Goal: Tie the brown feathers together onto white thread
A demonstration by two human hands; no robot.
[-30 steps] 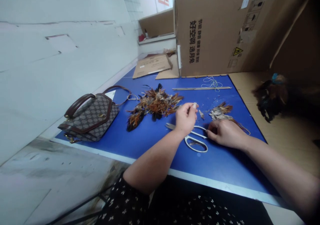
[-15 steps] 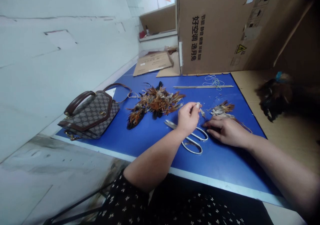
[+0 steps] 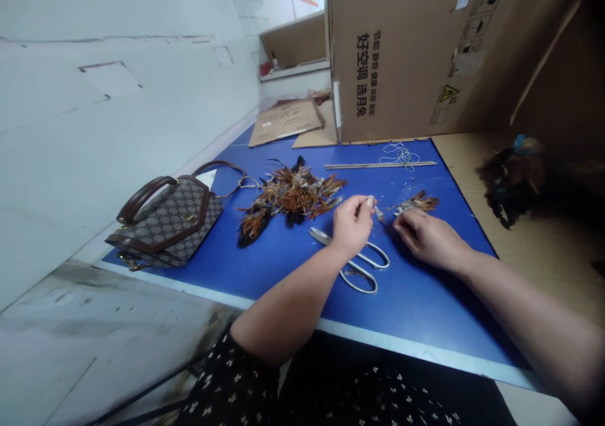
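Note:
Above the blue table (image 3: 278, 275), my left hand (image 3: 352, 224) is closed in a pinch on a small feather (image 3: 379, 213), its pale tip hanging past the fingers. My right hand (image 3: 430, 240) has its fingers drawn together at the near edge of a small pile of brown and grey feathers (image 3: 423, 202); whatever lies between the fingertips is hidden. Beneath my left wrist lie large metal scissors (image 3: 362, 268), blades pointing left. A bigger heap of brown, orange and black feathers (image 3: 293, 189) spreads left of my left hand.
A patterned handbag (image 3: 172, 221) stands at the table's left end. Thin sticks (image 3: 368, 165) and tangled string (image 3: 401, 154) lie behind the hands. A large cardboard box (image 3: 406, 60) walls off the back, with flat cardboard (image 3: 286, 121) beside it. Dark feathers (image 3: 508, 183) lie at right.
My right hand has moved slightly forward to the small feather pile, and its fingers have drawn together. My left hand keeps its pinch. The whole view has shifted a little.

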